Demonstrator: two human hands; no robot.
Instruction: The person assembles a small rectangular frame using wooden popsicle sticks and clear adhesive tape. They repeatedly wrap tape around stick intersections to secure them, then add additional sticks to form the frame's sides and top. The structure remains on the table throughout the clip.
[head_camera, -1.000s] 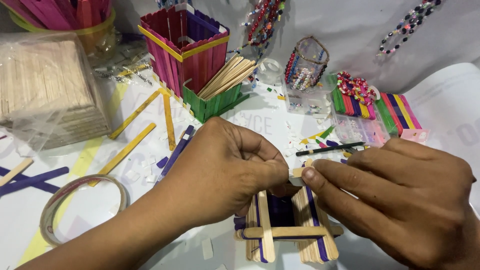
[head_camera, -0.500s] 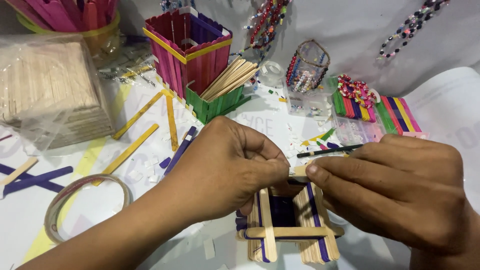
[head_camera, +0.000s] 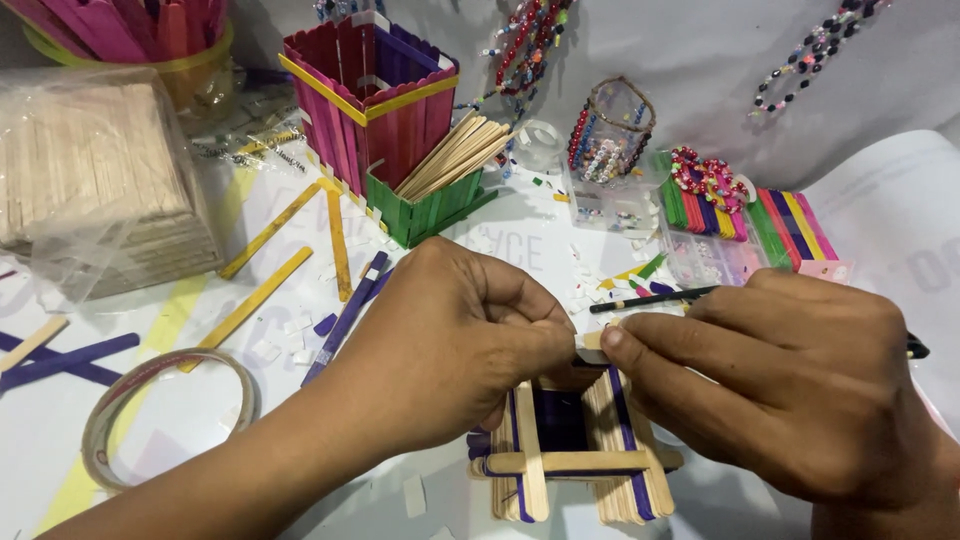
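Both hands meet over a small stick box (head_camera: 570, 455) at the near edge. The left hand (head_camera: 450, 345) and right hand (head_camera: 800, 385) pinch a pale stick (head_camera: 592, 340) between their fingertips; only its short end shows, the rest hidden. The box is square, stacked from flat wooden sticks, plain and purple, its left side covered by the left hand. A black pen (head_camera: 650, 298) lies just beyond, partly hidden by the right hand.
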